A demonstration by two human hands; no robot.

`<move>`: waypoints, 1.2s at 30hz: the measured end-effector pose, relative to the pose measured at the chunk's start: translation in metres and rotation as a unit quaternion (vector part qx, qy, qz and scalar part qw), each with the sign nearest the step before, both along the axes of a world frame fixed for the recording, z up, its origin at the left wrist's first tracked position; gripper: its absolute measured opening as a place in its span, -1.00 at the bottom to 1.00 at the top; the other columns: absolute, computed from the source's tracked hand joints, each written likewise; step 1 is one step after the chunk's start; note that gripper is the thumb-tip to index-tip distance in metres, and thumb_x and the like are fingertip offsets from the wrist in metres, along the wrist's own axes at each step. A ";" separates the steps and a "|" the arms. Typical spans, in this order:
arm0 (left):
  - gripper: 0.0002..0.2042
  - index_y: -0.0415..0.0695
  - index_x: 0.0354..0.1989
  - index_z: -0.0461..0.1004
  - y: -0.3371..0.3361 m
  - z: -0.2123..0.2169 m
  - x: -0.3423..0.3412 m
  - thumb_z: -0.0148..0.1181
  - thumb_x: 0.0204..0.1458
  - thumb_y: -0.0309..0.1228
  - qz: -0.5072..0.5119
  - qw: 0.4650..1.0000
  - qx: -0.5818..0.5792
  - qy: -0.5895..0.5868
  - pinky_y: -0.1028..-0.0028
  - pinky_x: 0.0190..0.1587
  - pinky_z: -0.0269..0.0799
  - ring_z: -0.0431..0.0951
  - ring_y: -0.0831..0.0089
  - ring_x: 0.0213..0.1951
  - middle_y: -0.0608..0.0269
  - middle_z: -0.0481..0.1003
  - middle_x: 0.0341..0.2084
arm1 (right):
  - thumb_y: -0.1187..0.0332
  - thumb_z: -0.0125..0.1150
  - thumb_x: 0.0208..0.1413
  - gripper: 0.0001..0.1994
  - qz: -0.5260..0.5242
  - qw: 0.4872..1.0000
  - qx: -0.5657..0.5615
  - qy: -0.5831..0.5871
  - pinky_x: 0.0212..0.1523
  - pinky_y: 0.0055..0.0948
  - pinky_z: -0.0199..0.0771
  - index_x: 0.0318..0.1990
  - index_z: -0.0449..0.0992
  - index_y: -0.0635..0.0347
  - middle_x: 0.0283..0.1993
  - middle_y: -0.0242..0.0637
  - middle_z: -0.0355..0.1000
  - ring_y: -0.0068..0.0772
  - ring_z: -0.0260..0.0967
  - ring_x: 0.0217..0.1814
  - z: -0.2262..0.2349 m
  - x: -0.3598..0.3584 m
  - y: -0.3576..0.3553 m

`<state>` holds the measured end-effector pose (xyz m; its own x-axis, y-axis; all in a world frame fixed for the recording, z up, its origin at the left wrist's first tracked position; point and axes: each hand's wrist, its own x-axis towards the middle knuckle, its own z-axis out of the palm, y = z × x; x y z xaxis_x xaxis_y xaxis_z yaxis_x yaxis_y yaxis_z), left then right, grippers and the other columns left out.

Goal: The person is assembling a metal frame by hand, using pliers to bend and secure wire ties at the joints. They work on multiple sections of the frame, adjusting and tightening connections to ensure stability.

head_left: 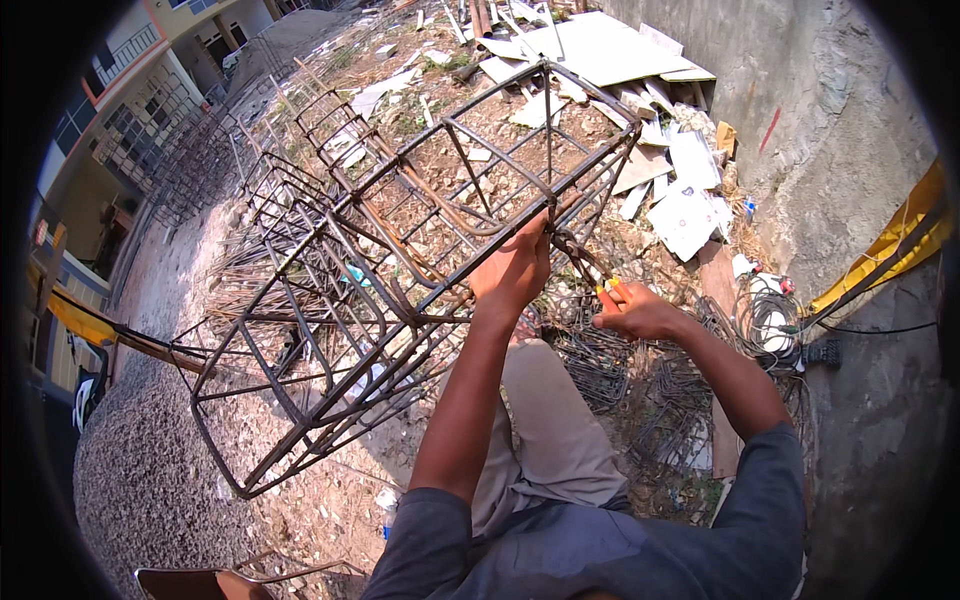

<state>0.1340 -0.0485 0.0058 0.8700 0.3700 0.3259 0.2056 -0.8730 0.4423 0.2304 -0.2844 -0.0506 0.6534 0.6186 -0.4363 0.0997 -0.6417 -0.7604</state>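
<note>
Left hand (515, 265) grips the metal cage (413, 318) at centre, right hand (645, 312) clenches orange-handled pliers (604, 298); bottle (388, 507) lower centre, white boards (685, 215) upper right

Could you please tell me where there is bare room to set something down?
Probably the pale ground strip between the grey gravel heap and the brown thin-rod pile. It is crowded below the right hand, with dark tangled wire, and beyond it, with white broken flat boards.

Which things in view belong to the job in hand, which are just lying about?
Job, seemingly:
rebar cage, left hand against it
orange-handled pliers, in right hand

Lying about, seemingly:
white broken boards
gravel heap
</note>
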 end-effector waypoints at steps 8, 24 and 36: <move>-0.71 0.26 0.08 0.56 0.016 -0.001 -0.028 0.20 0.16 -0.24 0.054 0.988 0.098 -0.105 0.05 -0.36 0.55 0.66 0.01 -0.39 0.15 0.67 -0.37 | 0.08 0.55 0.06 -0.36 0.224 0.880 0.187 0.374 -0.46 -0.27 0.52 0.13 0.39 0.32 -0.51 -0.37 0.40 -0.39 0.50 -0.50 -0.015 0.004 0.029; -0.47 0.24 0.33 0.36 -0.001 -0.009 -0.005 0.08 0.11 -0.31 -0.051 0.998 0.034 -0.031 0.01 -0.32 0.56 0.65 -0.04 -0.37 0.01 0.65 -0.26 | -0.05 0.31 0.26 -0.55 0.075 0.969 0.155 0.178 -0.41 -0.30 0.59 -0.15 0.50 0.24 -0.43 -0.22 0.55 -0.27 0.60 -0.41 -0.016 0.000 -0.015; -0.59 0.09 0.18 0.33 -0.001 0.012 -0.023 0.16 0.21 -0.11 -0.122 0.989 -0.082 -0.014 -0.04 -0.24 0.53 0.65 -0.12 -0.21 -0.05 0.64 -0.24 | -0.03 0.29 0.29 -0.50 -0.050 0.925 0.319 0.201 -0.49 -0.43 0.53 -0.01 0.51 0.34 -0.48 -0.30 0.50 -0.44 0.50 -0.52 -0.061 -0.082 0.013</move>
<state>0.1111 -0.0493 0.0178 0.9315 0.1998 0.3038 -0.0168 -0.8109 0.5849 0.1479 -0.2716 -0.1116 0.5859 0.7787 -0.2243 -0.3088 -0.0413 -0.9502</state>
